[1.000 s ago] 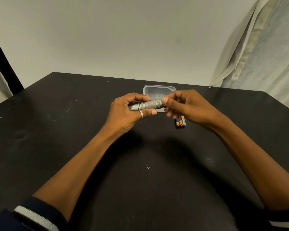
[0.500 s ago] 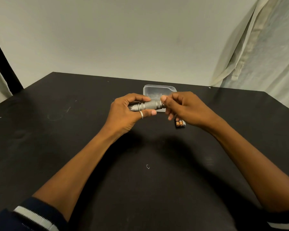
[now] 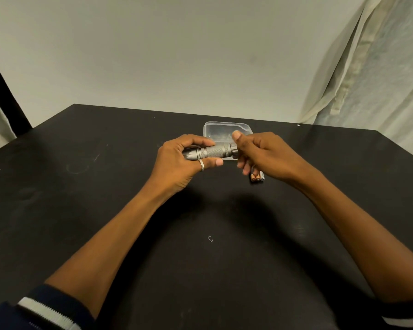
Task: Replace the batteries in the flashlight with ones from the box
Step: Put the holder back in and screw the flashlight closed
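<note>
A small grey metal flashlight (image 3: 216, 151) lies sideways in the air above the black table (image 3: 81, 186). My left hand (image 3: 181, 160) wraps its head end, a ring on one finger. My right hand (image 3: 262, 153) pinches the tail end with thumb and fingertips. Behind the hands a clear plastic box (image 3: 224, 128) rests on the table; its contents are hidden. Three small batteries (image 3: 257, 177) lie side by side on the table under my right hand, partly covered by its fingers.
A tiny bent bit of wire (image 3: 210, 239) lies on the table near me. A pale wall stands behind the table's far edge, and a light curtain (image 3: 367, 79) hangs at the right.
My right hand has turned at the flashlight's tail end, its fingers shifting down over the batteries. The left hand and flashlight stay in place.
</note>
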